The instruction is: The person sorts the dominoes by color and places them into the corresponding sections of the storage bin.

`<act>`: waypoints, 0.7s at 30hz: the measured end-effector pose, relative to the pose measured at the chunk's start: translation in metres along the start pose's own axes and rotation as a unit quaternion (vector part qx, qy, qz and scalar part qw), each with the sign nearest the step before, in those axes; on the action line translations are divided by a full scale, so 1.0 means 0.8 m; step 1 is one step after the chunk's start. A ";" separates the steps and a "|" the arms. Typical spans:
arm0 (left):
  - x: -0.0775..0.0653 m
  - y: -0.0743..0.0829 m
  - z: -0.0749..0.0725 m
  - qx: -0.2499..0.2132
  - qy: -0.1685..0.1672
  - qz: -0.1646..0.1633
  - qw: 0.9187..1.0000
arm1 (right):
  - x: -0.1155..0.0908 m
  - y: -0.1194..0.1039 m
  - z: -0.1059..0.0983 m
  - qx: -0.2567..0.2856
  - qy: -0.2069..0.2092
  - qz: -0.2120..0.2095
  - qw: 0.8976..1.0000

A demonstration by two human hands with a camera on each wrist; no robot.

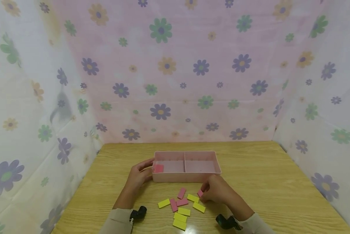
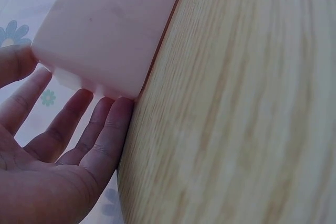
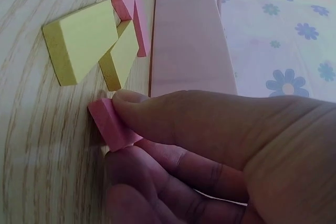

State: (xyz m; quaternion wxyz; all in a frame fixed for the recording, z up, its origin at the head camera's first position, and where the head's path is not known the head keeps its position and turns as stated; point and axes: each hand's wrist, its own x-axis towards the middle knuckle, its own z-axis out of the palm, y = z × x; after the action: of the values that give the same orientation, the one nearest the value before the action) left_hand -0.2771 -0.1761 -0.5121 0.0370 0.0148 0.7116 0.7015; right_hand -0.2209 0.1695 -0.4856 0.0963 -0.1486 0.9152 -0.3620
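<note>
A pink box [image 1: 175, 177] with two compartments stands on the table, one pink block [image 1: 158, 168] lying in the left compartment. My left hand [image 1: 138, 175] rests its fingertips against the box's left end, fingers fairly straight and the thumb at the upper edge. In front of the box's right half, my right hand [image 1: 218, 190] pinches a small pink block [image 3: 110, 124] between thumb and fingers, close over the wood. Nearest to that hand lie two yellow blocks, one flat yellow block [image 1: 199, 207] and another yellow block [image 1: 193, 198] beside it.
Several more yellow blocks [image 1: 184, 211] and a few pink blocks [image 1: 182, 193] lie loosely grouped on the wooden table [image 1: 105, 195] before the box. Flower-printed cloth [image 1: 178, 81] hangs behind and on both sides. Black devices [image 1: 138, 213] sit at the wrists.
</note>
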 end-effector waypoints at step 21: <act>0.001 0.000 -0.002 -0.004 -0.006 -0.007 1.000 | 0.004 -0.013 -0.011 0.008 0.014 0.008 1.000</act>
State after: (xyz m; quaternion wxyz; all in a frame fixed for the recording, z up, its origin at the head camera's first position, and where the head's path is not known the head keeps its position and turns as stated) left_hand -0.2779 -0.1778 -0.5119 0.0459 0.0140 0.7087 0.7038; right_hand -0.2244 0.1668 -0.4724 0.0871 -0.1356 0.9148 -0.3702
